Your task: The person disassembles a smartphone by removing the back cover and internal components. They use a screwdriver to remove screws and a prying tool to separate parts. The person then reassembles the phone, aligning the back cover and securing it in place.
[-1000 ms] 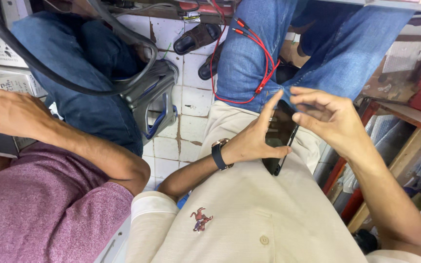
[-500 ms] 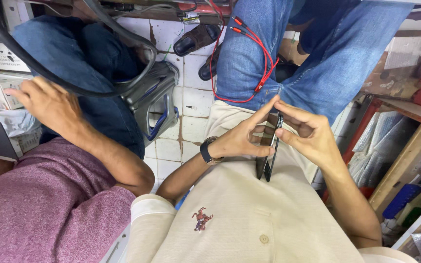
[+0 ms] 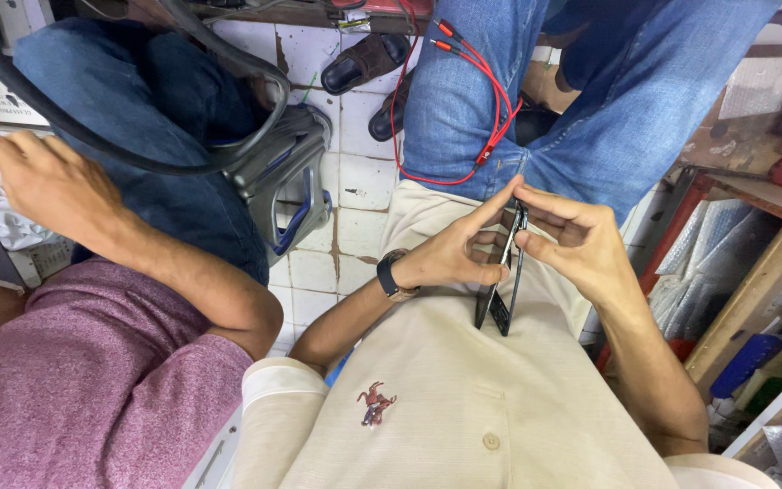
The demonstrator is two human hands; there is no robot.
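A dark, thin phone [image 3: 502, 294] stands edge-on over my lap and shows as two thin slabs slightly parted at the lower end. My left hand [image 3: 450, 258], with a black watch on its wrist, grips the left side, its fingers reaching to the top edge. Opposite it, my right hand [image 3: 581, 246] pinches the right side with thumb and fingertips near the top. Both hands hold the phone above my beige shirt [image 3: 463, 407].
A person in a purple shirt [image 3: 74, 380] sits at my left, a hand [image 3: 42, 181] reaching toward boxes. Someone in blue jeans [image 3: 590, 100] stands ahead, with red cables [image 3: 491, 100] hanging. A grey stool [image 3: 291, 172] and black hose [image 3: 165, 163] lie over the tiled floor. Shelves stand at right.
I have turned the phone from nearly flat to edge-on and closed both hands tighter around it. The other person's hand has moved right and up from the left edge.
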